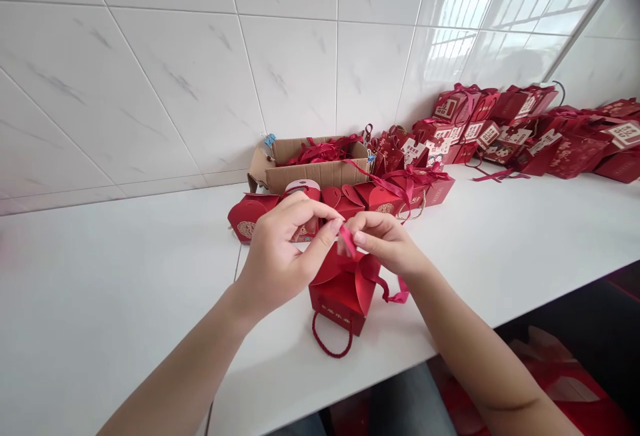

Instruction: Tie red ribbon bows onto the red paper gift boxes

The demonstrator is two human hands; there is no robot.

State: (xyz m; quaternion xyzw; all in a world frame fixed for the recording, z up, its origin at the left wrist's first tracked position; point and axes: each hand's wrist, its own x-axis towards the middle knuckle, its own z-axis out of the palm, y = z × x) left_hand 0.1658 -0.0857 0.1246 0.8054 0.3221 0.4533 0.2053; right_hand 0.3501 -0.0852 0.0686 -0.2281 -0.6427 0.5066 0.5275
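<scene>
A small red gift box (336, 297) with a dark red rope handle stands on the white table in front of me. Above its folded top, my left hand (293, 249) pinches a red ribbon (349, 241) between thumb and forefinger. My right hand (384, 239) pinches the same ribbon a little farther right, its thumb against the fingers. The ribbon's loose end trails off the box's right side onto the table. My hands hide part of the box top.
Behind the box stands a row of red gift boxes (343, 201). A cardboard box (315, 175) full of red ribbons is against the tiled wall. Many finished-looking red boxes (530, 149) with bows are piled at the right. The table's front edge runs near my legs.
</scene>
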